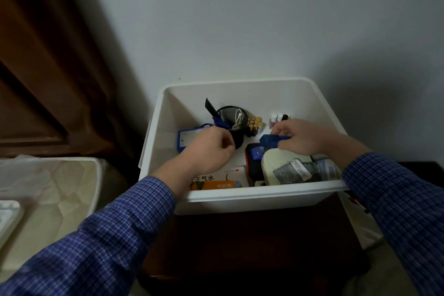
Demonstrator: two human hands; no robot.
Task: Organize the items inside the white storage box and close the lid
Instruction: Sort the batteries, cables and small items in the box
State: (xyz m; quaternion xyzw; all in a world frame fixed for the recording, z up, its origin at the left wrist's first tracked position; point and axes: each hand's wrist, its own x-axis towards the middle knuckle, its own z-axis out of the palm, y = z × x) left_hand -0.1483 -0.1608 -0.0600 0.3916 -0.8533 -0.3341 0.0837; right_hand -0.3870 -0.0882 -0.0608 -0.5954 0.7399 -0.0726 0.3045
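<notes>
Open white plastic storage box point(242, 196) on dark wooden stand point(252, 247), lid off. Left hand point(211, 149) fingers curled beside black mesh pen cup point(231, 119) near box back wall; whether holding anything, cannot tell. Right hand point(305, 137) grips small blue plastic object point(270, 140) mid-box.

- Right hand point(304, 137) grips a blue object point(271, 140) inside the white storage box point(252, 193).
- Left hand point(209, 149) reaches in beside the mesh pen cup point(231, 115), fingers curled.

Both arms in blue checked sleeves reach forward, the left hand point(211, 149) with fingers curled at far left of centre, the right hand point(305, 138) nearby to its right, fingers curled and pinching.
</notes>
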